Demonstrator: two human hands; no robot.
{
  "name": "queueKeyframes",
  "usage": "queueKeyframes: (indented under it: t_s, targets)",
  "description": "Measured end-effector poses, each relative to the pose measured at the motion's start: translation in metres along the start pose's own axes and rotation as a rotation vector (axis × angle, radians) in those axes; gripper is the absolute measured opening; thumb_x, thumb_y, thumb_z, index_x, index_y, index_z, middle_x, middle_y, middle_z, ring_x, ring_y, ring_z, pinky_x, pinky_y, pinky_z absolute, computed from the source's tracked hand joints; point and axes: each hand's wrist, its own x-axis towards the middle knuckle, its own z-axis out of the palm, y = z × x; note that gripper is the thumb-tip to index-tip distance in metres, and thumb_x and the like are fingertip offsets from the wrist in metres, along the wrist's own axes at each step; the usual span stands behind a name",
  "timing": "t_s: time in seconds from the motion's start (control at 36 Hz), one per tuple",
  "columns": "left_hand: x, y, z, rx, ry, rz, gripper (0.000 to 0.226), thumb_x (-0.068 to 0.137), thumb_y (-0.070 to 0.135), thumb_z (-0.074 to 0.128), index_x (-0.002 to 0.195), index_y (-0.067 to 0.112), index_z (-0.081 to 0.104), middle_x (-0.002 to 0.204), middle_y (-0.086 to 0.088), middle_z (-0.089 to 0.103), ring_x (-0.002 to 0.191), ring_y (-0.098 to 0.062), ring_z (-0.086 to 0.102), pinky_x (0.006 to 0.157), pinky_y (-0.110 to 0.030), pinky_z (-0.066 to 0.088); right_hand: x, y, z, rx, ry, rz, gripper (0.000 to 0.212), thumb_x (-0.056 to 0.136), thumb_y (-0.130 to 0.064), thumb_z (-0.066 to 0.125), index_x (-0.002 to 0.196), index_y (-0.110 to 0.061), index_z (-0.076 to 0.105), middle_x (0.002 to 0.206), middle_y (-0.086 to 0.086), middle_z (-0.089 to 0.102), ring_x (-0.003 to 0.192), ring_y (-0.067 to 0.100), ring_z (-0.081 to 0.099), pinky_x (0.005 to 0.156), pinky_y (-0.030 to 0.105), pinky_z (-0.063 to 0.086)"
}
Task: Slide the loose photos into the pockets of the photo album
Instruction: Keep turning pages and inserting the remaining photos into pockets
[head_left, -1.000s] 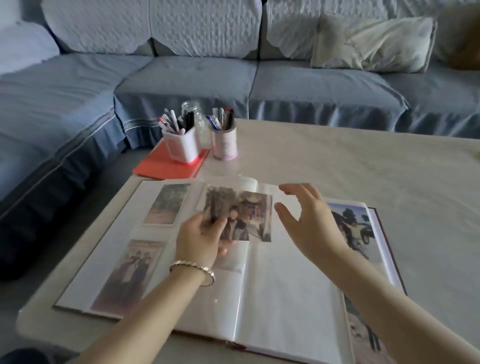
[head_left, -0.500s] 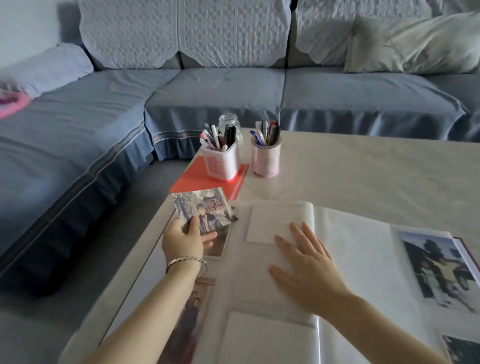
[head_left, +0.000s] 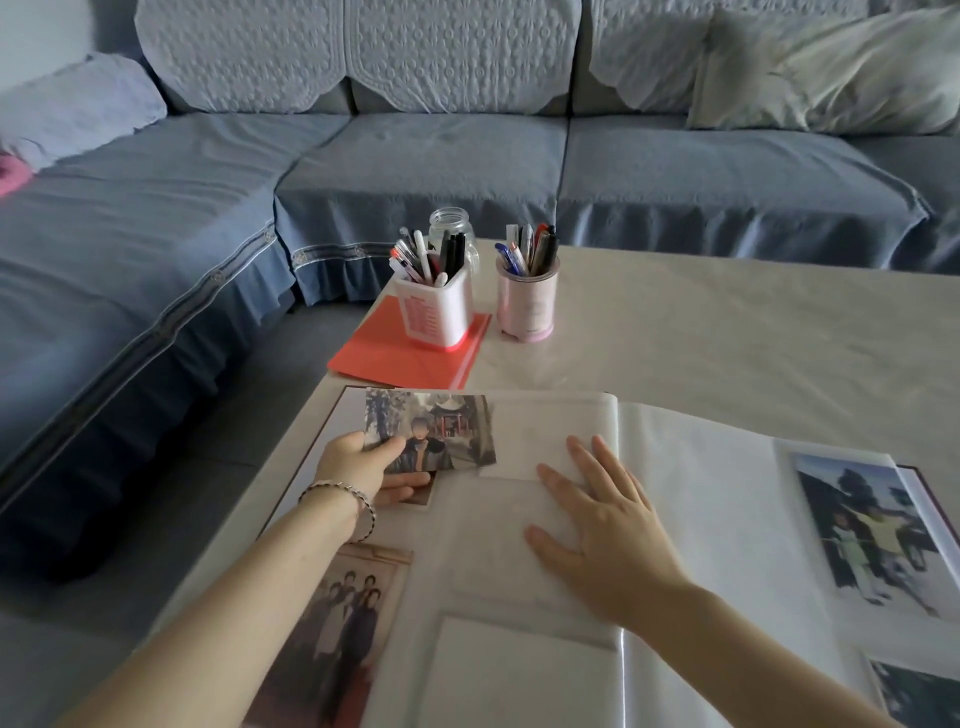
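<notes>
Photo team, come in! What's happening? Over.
Left hand pinches loose photo. Right hand flat on album page. Photo not pocketed yet. Nothing in the way.

Beyond the open white-paged photo album (head_left: 701, 493), a white square plastic pen holder (head_left: 434, 317) on a red flat folder (head_left: 384, 358), a clear glass jar (head_left: 453, 221) and a pink round pen cup (head_left: 525, 306) crowd the far left corner of the pale desk (head_left: 753, 332), while the broad stretch to their right lies open.

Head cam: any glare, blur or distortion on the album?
Head view: dim, bluish light; a glare streak on the album near its fold; sofa lines bend toward the frame edges, wide-angle distortion; loose photo in the left hand looks soft.
</notes>
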Motion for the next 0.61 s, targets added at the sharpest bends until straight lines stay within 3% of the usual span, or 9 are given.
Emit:
queueKeyframes:
  t_s: [0.17, 0.31, 0.36, 0.44, 0.53, 0.56, 0.61]
  targets:
    - [0.004, 0.0, -0.001, 0.135, -0.033, -0.022, 0.003, 0.091, 0.013, 0.058, 0.093, 0.01, 0.059, 0.101, -0.009, 0.065, 0.06, -0.021, 0.07, 0.041, -0.023, 0.051, 0.0, 0.001, 0.002, 0.031, 0.039, -0.012, 0.094, 0.061, -0.074, 0.001, 0.146, -0.04, 0.022, 0.157, -0.008, -0.003, 0.129, 0.002, -0.028, 0.106, 0.019, -0.016]
    - [0.004, 0.011, 0.017, 0.371, -0.086, 0.025, 0.019, 0.09, 0.025, 0.059, 0.104, 0.012, 0.061, 0.106, -0.007, 0.063, 0.095, -0.03, 0.065, 0.042, -0.02, 0.047, -0.001, 0.001, 0.004, 0.113, 0.091, -0.009, 0.091, 0.063, -0.073, 0.01, 0.143, -0.036, 0.032, 0.157, -0.008, 0.004, 0.133, -0.002, -0.02, 0.108, 0.017, -0.013]
    - [0.002, 0.017, 0.029, 0.49, -0.109, 0.068, 0.017, 0.092, 0.028, 0.055, 0.104, 0.017, 0.059, 0.1, -0.005, 0.062, 0.093, -0.029, 0.065, 0.045, -0.022, 0.044, -0.001, 0.0, 0.005, 0.155, 0.114, 0.011, 0.09, 0.064, -0.073, 0.015, 0.142, -0.033, 0.034, 0.158, -0.006, 0.004, 0.137, -0.001, -0.016, 0.108, 0.016, -0.01]
    - [-0.001, 0.022, 0.047, 0.66, -0.125, 0.112, 0.022, 0.097, 0.033, 0.045, 0.103, 0.015, 0.055, 0.083, -0.003, 0.058, 0.075, -0.023, 0.059, 0.057, -0.026, 0.039, -0.004, -0.002, 0.006, 0.183, 0.132, 0.064, 0.09, 0.065, -0.075, 0.023, 0.144, -0.031, 0.024, 0.157, -0.003, -0.007, 0.141, 0.007, -0.017, 0.106, 0.014, -0.009]
    - [-0.004, 0.025, 0.061, 0.881, -0.081, 0.142, 0.043, 0.102, 0.034, 0.024, 0.112, 0.003, 0.052, 0.103, -0.016, 0.058, 0.093, -0.027, 0.054, 0.077, -0.03, 0.037, -0.005, -0.001, 0.007, 0.211, 0.145, 0.103, 0.083, 0.08, -0.066, 0.045, 0.147, -0.027, 0.016, 0.156, -0.001, -0.01, 0.142, 0.011, -0.015, 0.109, 0.016, -0.004]
    - [-0.004, 0.025, 0.064, 0.924, -0.044, 0.146, 0.047, 0.102, 0.033, 0.019, 0.119, 0.0, 0.048, 0.106, -0.018, 0.057, 0.095, -0.027, 0.054, 0.077, -0.031, 0.037, -0.006, -0.001, 0.007, 0.211, 0.154, 0.108, 0.081, 0.082, -0.063, 0.048, 0.147, -0.026, 0.016, 0.156, -0.002, -0.008, 0.142, 0.012, -0.012, 0.11, 0.017, -0.003]
    - [-0.004, 0.024, 0.066, 0.99, 0.041, 0.185, 0.044, 0.102, 0.029, 0.018, 0.126, 0.002, 0.042, 0.092, -0.012, 0.057, 0.08, -0.024, 0.055, 0.064, -0.029, 0.036, -0.009, -0.001, 0.009, 0.205, 0.187, 0.101, 0.082, 0.078, -0.067, 0.04, 0.146, -0.025, 0.023, 0.156, -0.002, 0.0, 0.143, 0.012, -0.003, 0.11, 0.016, 0.001]
